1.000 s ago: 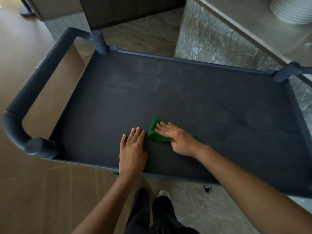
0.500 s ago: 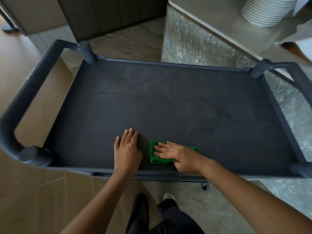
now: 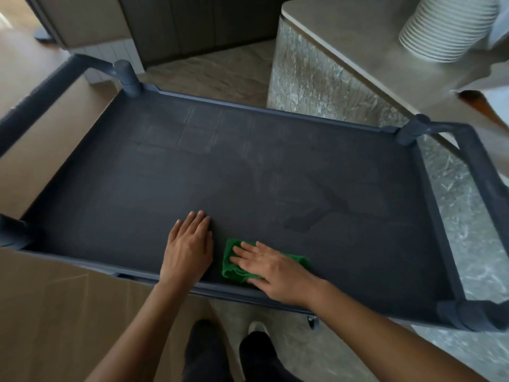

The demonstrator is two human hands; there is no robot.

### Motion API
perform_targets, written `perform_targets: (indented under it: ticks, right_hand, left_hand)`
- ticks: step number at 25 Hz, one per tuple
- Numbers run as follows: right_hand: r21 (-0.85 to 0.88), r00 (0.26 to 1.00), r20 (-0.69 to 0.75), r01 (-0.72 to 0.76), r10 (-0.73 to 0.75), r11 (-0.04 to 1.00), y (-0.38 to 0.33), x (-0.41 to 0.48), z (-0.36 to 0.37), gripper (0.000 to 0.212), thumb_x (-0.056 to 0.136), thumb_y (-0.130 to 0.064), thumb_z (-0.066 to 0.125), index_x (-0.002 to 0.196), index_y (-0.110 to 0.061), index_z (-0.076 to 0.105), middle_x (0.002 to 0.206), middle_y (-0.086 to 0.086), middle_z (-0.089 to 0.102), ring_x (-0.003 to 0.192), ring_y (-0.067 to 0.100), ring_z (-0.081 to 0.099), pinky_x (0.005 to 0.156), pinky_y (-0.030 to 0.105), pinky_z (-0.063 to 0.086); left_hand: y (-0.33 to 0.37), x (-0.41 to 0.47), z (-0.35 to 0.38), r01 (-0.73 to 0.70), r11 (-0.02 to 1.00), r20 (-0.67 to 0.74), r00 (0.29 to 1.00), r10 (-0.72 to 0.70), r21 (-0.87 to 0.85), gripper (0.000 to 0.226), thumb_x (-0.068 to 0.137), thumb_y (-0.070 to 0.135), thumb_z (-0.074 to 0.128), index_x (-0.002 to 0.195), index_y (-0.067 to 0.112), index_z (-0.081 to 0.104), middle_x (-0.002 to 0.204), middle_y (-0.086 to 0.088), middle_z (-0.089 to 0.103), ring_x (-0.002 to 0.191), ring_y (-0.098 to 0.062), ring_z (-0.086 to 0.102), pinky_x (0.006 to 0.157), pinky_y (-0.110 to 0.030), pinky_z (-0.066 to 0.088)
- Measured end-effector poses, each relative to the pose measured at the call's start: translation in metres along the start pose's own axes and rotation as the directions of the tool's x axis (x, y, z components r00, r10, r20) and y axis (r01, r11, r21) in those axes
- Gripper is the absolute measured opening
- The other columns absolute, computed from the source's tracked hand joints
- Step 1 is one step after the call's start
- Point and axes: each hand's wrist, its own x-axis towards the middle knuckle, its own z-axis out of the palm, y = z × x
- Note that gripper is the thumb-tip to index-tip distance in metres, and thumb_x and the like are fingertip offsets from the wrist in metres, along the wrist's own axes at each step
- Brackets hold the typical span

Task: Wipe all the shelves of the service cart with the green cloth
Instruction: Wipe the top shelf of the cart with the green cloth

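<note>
Drawn to the shelf rim [image 3: 220,291], green cloth [image 3: 230,261] is pinned under the flat right hand [image 3: 272,271], left hand [image 3: 188,249] spread; it could be swept off.

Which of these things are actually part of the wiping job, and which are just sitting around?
Job: green cloth under the right hand; left hand flat on the cart's top shelf.
Just there: stack of white plates, counter.
</note>
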Motion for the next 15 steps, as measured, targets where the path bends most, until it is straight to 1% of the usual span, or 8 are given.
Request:
perform_targets:
  ticks: [2, 5, 7, 9, 11, 13, 15]
  right_hand:
    - [-0.043, 0.999, -0.041, 0.018, -0.02, 0.999, 0.0, 0.002, 0.002, 0.05, 0.098, -0.013, 0.046, 0.146, -0.016, 0.034, 0.154, 0.0, 0.026, 0.144, 0.011, 0.014, 0.118, 0.024, 0.0]
    - [-0.038, 0.989, -0.147, 0.005, -0.011, 0.999, 0.005, 0.01, 0.005, 0.049, 0.092, 0.002, 0.044, 0.14, -0.011, 0.044, 0.148, 0.006, 0.038, 0.142, 0.018, 0.025, 0.118, 0.03, 0.007]
    - [-0.04, 0.971, -0.235, -0.045, 0.034, 0.998, 0.012, 0.024, 0.005, 0.053, 0.087, 0.01, 0.048, 0.136, -0.008, 0.049, 0.144, 0.008, 0.044, 0.139, 0.022, 0.032, 0.118, 0.034, 0.011]
    - [-0.044, 0.951, -0.296, -0.112, 0.094, 0.993, 0.024, 0.044, 0.0, 0.054, 0.084, 0.013, 0.05, 0.134, -0.007, 0.051, 0.142, 0.009, 0.046, 0.138, 0.025, 0.035, 0.118, 0.036, 0.012]
    - [-0.048, 0.933, -0.327, -0.172, 0.147, 0.984, 0.042, 0.068, -0.011, 0.054, 0.085, 0.013, 0.049, 0.136, -0.006, 0.049, 0.144, 0.009, 0.043, 0.139, 0.025, 0.033, 0.118, 0.033, 0.009]
    - [-0.054, 0.914, -0.352, -0.233, 0.2, 0.971, 0.062, 0.092, -0.025, 0.056, 0.088, 0.012, 0.044, 0.139, -0.008, 0.044, 0.148, 0.008, 0.037, 0.142, 0.023, 0.027, 0.117, 0.028, 0.0]
    - [-0.045, 0.883, -0.385, -0.307, 0.267, 0.951, 0.084, 0.118, -0.042, 0.055, 0.09, 0.01, 0.043, 0.142, -0.009, 0.039, 0.152, 0.008, 0.032, 0.144, 0.021, 0.022, 0.115, 0.026, -0.004]
  left_hand:
    - [-0.004, 0.0, -0.001, 0.001, 1.0, -0.001, 1.0, -0.002, -0.012, 0.041, 0.098, 0.015, 0.047, 0.138, 0.006, 0.049, 0.148, -0.01, 0.041, 0.141, -0.025, 0.031, 0.118, -0.04, 0.018]
    - [-0.003, 0.001, -0.001, -0.005, 1.0, 0.019, 1.0, 0.005, -0.002, 0.042, 0.099, 0.015, 0.043, 0.14, 0.006, 0.046, 0.149, -0.011, 0.039, 0.142, -0.025, 0.029, 0.118, -0.039, 0.018]
    - [-0.003, 0.0, -0.002, -0.006, 1.0, 0.03, 1.0, 0.006, 0.006, 0.045, 0.097, 0.017, 0.036, 0.138, 0.005, 0.048, 0.147, -0.012, 0.041, 0.141, -0.027, 0.031, 0.117, -0.04, 0.021]
    - [-0.003, -0.001, -0.003, -0.007, 1.0, 0.025, 1.0, 0.006, 0.014, 0.05, 0.091, 0.017, 0.034, 0.135, 0.003, 0.052, 0.143, -0.014, 0.045, 0.138, -0.03, 0.036, 0.115, -0.043, 0.025]
    - [-0.004, 0.0, -0.003, -0.018, 1.0, 0.016, 1.0, 0.018, 0.014, 0.049, 0.087, 0.015, 0.036, 0.13, 0.001, 0.056, 0.139, -0.016, 0.05, 0.133, -0.033, 0.043, 0.113, -0.045, 0.03]
    - [-0.006, 0.0, -0.003, -0.026, 1.0, 0.018, 0.999, 0.026, 0.015, 0.049, 0.086, 0.014, 0.039, 0.128, 0.001, 0.058, 0.136, -0.016, 0.053, 0.13, -0.034, 0.046, 0.111, -0.047, 0.032]
    - [-0.007, 0.001, -0.003, -0.029, 0.999, 0.011, 1.0, 0.029, 0.02, 0.046, 0.085, 0.013, 0.042, 0.125, 0.001, 0.061, 0.133, -0.016, 0.056, 0.127, -0.035, 0.049, 0.109, -0.049, 0.034]
